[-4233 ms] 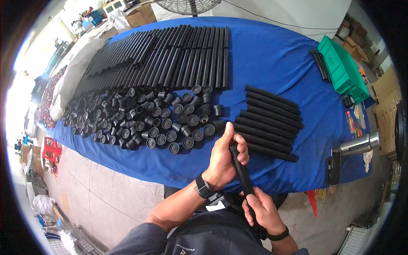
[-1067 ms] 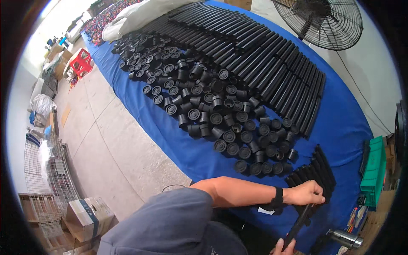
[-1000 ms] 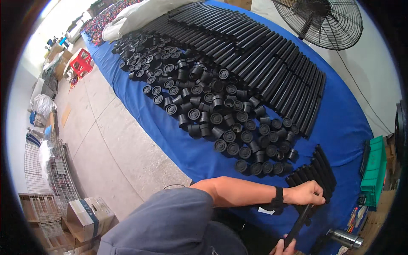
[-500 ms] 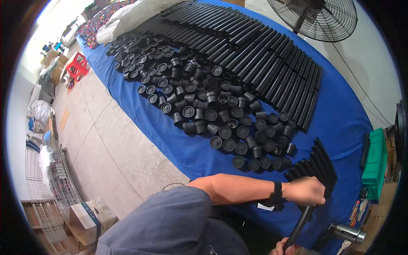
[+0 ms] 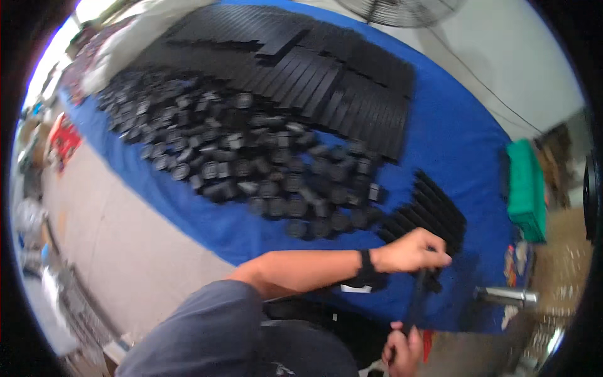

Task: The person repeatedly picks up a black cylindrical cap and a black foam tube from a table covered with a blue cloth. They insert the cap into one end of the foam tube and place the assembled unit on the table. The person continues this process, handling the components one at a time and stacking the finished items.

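A black tube (image 5: 416, 301) slants between my two hands near the front edge of the blue-covered table. My left hand (image 5: 411, 251), with a black wristband on its wrist, is closed at the tube's upper end. Lower and closer to me, my right hand (image 5: 403, 350) wraps its fingers round the other end. Just beyond my left hand, a small row of black tubes (image 5: 433, 210) lies side by side on the cloth. Many round black caps (image 5: 274, 206) are heaped to the left of that row. Motion blurs the tube's details.
Long rows of black tubes (image 5: 301, 75) cover the table's far part. A metal cylinder (image 5: 505, 295) sticks out at the right edge, below a green crate (image 5: 526, 195). A fan (image 5: 402, 9) stands behind the blue cloth (image 5: 449, 132). Concrete floor (image 5: 119, 232) lies to the left.
My view has swung, so the table and its contents appear farther left and higher. Both hands still hold the tube; my left hand's fingers now sit at its upper end.
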`<action>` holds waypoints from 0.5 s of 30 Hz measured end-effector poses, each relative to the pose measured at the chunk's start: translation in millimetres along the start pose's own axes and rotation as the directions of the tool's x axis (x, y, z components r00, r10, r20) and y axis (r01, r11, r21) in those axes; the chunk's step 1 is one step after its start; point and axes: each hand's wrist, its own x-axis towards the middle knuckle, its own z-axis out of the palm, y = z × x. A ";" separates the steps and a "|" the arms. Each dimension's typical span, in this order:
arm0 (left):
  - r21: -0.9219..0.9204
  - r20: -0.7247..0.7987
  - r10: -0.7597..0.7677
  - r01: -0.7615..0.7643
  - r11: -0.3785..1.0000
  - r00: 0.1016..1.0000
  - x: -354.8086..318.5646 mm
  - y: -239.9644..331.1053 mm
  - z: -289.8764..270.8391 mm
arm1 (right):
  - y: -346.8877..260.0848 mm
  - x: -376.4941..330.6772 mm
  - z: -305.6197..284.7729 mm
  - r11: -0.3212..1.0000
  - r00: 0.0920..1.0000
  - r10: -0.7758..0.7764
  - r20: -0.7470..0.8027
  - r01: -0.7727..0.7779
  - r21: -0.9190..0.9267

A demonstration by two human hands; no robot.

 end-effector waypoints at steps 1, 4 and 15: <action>0.016 0.001 0.041 -0.041 0.999 0.999 8.4 -5.4 8.2 | 16.3 7.5 6.7 0.992 0.991 -0.129 -0.039 0.129 0.006; 0.110 -0.108 0.104 -0.092 0.990 0.989 8.5 -16.6 -0.2 | 27.5 37.0 12.7 0.906 0.909 -0.415 -0.016 0.412 -0.096; 0.087 -0.164 -0.084 0.099 0.991 0.983 -0.7 7.7 15.7 | 34.3 36.0 15.4 0.773 0.795 -0.603 -0.067 0.562 -0.294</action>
